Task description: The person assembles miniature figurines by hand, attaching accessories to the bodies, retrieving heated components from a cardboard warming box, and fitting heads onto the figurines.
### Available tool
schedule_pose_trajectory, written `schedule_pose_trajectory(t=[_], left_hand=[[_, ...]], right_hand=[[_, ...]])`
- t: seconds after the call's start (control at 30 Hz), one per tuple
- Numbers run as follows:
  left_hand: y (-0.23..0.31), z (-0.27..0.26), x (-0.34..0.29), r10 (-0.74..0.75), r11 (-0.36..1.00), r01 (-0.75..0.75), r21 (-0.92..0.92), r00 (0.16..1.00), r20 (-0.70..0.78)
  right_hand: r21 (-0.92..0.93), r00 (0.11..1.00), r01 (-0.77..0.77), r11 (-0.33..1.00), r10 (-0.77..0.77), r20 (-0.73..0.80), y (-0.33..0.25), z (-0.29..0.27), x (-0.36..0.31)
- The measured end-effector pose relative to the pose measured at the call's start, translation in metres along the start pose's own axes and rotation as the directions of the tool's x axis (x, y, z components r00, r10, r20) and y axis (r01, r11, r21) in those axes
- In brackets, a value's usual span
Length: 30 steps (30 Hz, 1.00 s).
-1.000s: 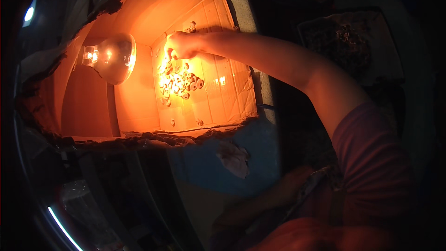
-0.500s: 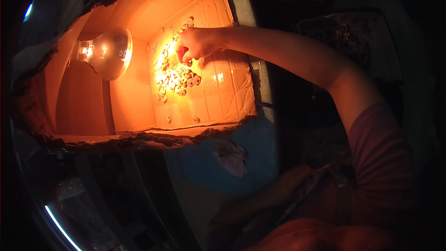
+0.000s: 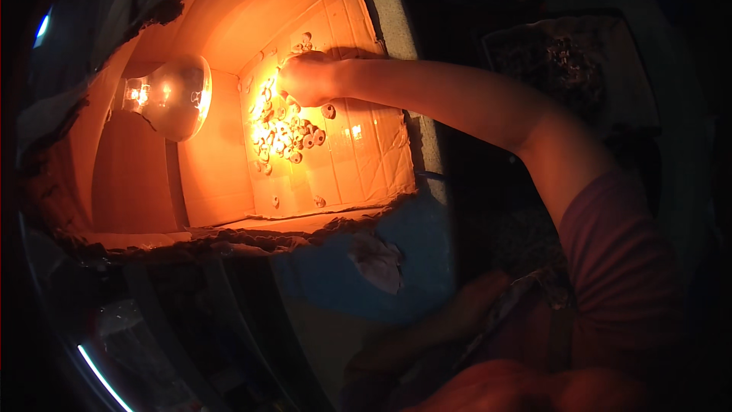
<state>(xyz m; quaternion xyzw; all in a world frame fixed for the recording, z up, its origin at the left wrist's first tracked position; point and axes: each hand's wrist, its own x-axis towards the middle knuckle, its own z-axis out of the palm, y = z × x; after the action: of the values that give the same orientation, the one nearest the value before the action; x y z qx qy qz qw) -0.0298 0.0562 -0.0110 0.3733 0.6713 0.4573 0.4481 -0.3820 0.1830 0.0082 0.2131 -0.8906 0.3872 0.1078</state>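
Note:
Inside a cardboard box (image 3: 366, 175), under the orange glow of a big bulb (image 3: 179, 99), lies a loose heap of small round pieces (image 3: 293, 137) with dark centres. What kind they are, I cannot tell. My right hand (image 3: 309, 80) reaches in from the right, over the upper part of the heap. Its fingers are curled and turned away, so whatever they hold is hidden. One round piece (image 3: 328, 111) lies apart just below the hand. In the dark near my body, a dim forearm and hand, apparently my left hand (image 3: 484, 290), rest low; the fingers cannot be made out.
Ragged cardboard edges (image 3: 229, 240) frame the box's near side. A pale crumpled cloth or paper (image 3: 377, 259) lies on a blue surface (image 3: 419, 236) below it. To the right, a dark tray (image 3: 621, 46) holds a heap of small things. A pale ledge (image 3: 393, 15) runs behind the box.
My right hand has turned and moved slightly down and left over the heap. A single round piece now shows apart, right of the heap. The view has shifted a little.

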Motion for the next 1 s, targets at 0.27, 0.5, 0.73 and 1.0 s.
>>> schedule_pose_trajectory(t=[0.27, 0.5, 0.73, 1.0], left_hand=[[0.002, -0.003, 0.001, -0.026, 0.998, 0.027, -0.048, 0.999, 0.027], [-0.004, -0.005, -0.001, 0.016, 1.0, -0.016, 0.005, 1.0, 0.008], [0.017, -0.007, 0.008, -0.006, 0.999, 0.006, 0.051, 1.0, 0.004], [0.024, -0.003, 0.012, 0.043, 0.996, -0.037, 0.079, 0.997, -0.071]], right_hand=[[-0.235, 0.996, 0.088, 0.968, -0.086, 0.017, 0.0, 0.026, 0.011], [0.02, 0.993, 0.103, 0.994, -0.104, 0.063, -0.001, 0.007, -0.01], [0.209, 0.979, 0.169, 0.963, -0.189, 0.076, -0.014, -0.004, -0.051], [0.28, 0.897, 0.179, 0.943, -0.04, -0.44, -0.029, -0.024, -0.146]])
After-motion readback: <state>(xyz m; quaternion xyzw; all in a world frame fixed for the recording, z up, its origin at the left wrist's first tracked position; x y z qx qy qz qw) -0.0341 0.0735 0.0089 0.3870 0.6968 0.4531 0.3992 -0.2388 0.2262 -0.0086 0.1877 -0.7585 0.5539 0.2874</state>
